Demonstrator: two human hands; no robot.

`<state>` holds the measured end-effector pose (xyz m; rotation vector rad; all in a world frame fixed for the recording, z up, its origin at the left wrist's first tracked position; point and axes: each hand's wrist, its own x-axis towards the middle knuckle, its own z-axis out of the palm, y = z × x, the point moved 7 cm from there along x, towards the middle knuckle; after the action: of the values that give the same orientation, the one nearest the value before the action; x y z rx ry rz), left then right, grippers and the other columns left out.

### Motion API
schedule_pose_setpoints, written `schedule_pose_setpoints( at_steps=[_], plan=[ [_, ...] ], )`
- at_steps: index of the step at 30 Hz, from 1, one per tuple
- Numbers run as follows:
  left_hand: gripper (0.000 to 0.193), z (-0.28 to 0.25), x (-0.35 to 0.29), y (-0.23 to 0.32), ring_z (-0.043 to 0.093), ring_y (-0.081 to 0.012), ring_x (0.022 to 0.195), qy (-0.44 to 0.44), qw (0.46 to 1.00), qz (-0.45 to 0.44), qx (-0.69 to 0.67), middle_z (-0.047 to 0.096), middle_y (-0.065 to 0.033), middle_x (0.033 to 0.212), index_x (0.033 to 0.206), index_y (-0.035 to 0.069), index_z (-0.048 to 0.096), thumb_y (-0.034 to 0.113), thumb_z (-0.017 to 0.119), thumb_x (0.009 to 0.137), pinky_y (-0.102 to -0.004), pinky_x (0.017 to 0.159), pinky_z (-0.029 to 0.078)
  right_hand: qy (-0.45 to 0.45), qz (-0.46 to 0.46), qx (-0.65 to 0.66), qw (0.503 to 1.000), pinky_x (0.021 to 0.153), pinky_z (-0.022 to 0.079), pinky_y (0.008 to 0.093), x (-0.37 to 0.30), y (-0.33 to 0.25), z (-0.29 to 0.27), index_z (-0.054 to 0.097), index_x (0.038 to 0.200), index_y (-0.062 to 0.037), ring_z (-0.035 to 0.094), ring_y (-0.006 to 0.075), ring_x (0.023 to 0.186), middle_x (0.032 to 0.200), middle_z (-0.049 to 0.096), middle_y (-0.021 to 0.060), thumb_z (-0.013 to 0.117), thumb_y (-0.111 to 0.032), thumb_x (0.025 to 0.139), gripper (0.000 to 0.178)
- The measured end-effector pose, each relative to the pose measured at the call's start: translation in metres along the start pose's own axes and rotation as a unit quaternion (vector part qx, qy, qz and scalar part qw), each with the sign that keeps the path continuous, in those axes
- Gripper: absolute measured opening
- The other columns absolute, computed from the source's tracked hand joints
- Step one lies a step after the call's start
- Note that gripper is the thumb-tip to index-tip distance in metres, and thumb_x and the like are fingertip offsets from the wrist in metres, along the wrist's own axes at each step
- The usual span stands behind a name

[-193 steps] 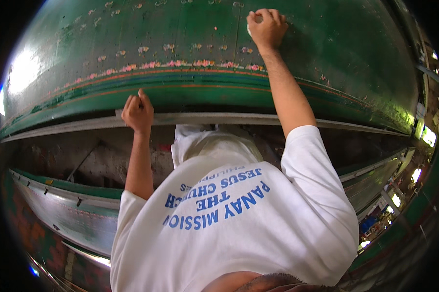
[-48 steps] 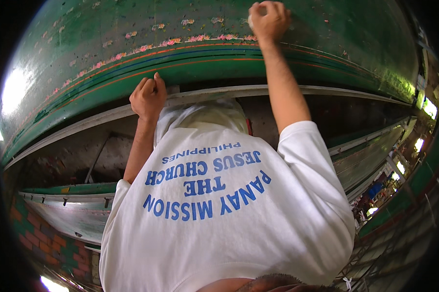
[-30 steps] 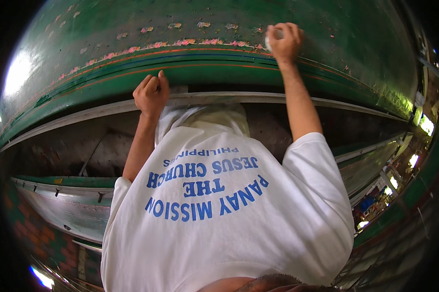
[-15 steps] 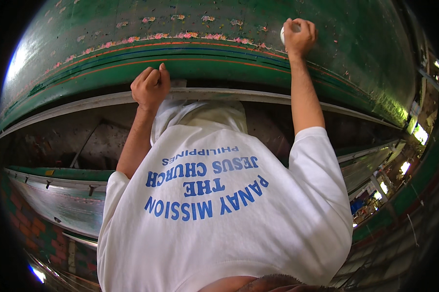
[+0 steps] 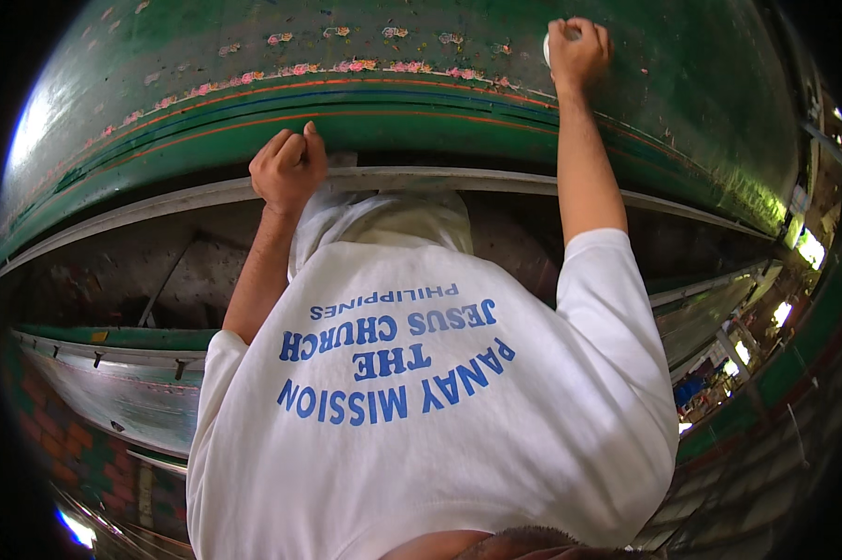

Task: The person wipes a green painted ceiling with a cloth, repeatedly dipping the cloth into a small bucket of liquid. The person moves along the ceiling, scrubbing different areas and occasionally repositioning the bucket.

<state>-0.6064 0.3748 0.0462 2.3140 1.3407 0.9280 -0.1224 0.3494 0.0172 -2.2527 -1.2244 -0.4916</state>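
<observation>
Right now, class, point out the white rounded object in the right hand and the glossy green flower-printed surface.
White rounded object [image 5: 547, 49]: head view, on its exposed left side.
Glossy green flower-printed surface [image 5: 421, 50]: head view, bare patch between flower rows.

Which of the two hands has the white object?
The right hand, over the green surface: the white object shows at its left edge. The left hand, fisted near the pale rail, shows none.

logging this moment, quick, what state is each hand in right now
Left hand: closed in a loose fist, nothing visible in it.
Right hand: closed, holding a small white rounded object, material unclear.
</observation>
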Motion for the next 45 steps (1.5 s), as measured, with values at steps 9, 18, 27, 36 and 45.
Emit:
schedule_pose_setpoints(
  at_steps=[9, 18, 27, 36, 45],
  plan=[
    [0.05, -0.001, -0.004, -0.008, 0.044, -0.027, 0.046, -0.008, 0.999, -0.038, 0.021, 0.043, -0.006, 0.057, 0.059, 0.01, 0.043, 0.008, 0.081, 0.092, -0.0397, 0.044, 0.037, 0.021, -0.107, 0.125, 0.986, 0.083, 0.053, 0.0505, -0.06, -0.091, -0.01, 0.075, 0.078, -0.0195, 0.067, 0.034, 0.092, 0.091, 0.07, 0.0047, 0.082, -0.026, 0.076, 0.01],
    [0.05, 0.0, 0.0, 0.0, 0.037, -0.0258, 0.045, 0.0, 1.0, -0.007, -0.009, 0.04, -0.0073, 0.057, 0.061, 0.007, 0.043, 0.006, 0.08, 0.096, -0.0383, 0.044, 0.034, 0.005, -0.051, 0.052, 0.997, 0.082, 0.053, 0.0513, -0.008, -0.094, 0.012, 0.073, 0.083, -0.0166, 0.067, 0.0375, 0.09, 0.096, 0.07, 0.0076, 0.082, -0.024, 0.079, 0.012],
    [0.051, 0.0, 0.0, -0.004, 0.042, -0.0264, 0.045, -0.002, 1.0, -0.005, -0.005, 0.04, -0.0065, 0.057, 0.059, 0.01, 0.041, 0.005, 0.079, 0.092, -0.039, 0.043, 0.034, 0.019, -0.099, 0.066, 0.993, 0.084, 0.053, 0.0471, -0.019, -0.042, 0.011, 0.073, 0.079, -0.02, 0.066, 0.0314, 0.091, 0.096, 0.068, 0.0008, 0.085, -0.026, 0.075, 0.015],
    [0.052, -0.002, -0.004, -0.004, 0.034, -0.0245, 0.045, 0.009, 1.0, 0.001, -0.014, 0.038, -0.007, 0.056, 0.06, 0.008, 0.039, 0.001, 0.078, 0.093, -0.038, 0.043, 0.03, 0.023, -0.175, 0.157, 0.972, 0.082, 0.052, 0.0472, -0.05, -0.105, 0.0, 0.073, 0.079, -0.0214, 0.066, 0.031, 0.09, 0.095, 0.068, 0.0008, 0.085, -0.025, 0.073, 0.013],
    [0.052, 0.0, -0.002, -0.002, 0.037, -0.0249, 0.044, -0.007, 1.0, 0.009, -0.009, 0.039, -0.0067, 0.056, 0.059, 0.009, 0.039, 0.003, 0.079, 0.093, -0.0381, 0.043, 0.032, -0.008, -0.112, 0.101, 0.989, 0.078, 0.053, 0.0504, -0.005, -0.103, 0.004, 0.07, 0.08, -0.0151, 0.067, 0.0361, 0.089, 0.093, 0.069, 0.0056, 0.08, -0.02, 0.076, 0.012]
  ],
)
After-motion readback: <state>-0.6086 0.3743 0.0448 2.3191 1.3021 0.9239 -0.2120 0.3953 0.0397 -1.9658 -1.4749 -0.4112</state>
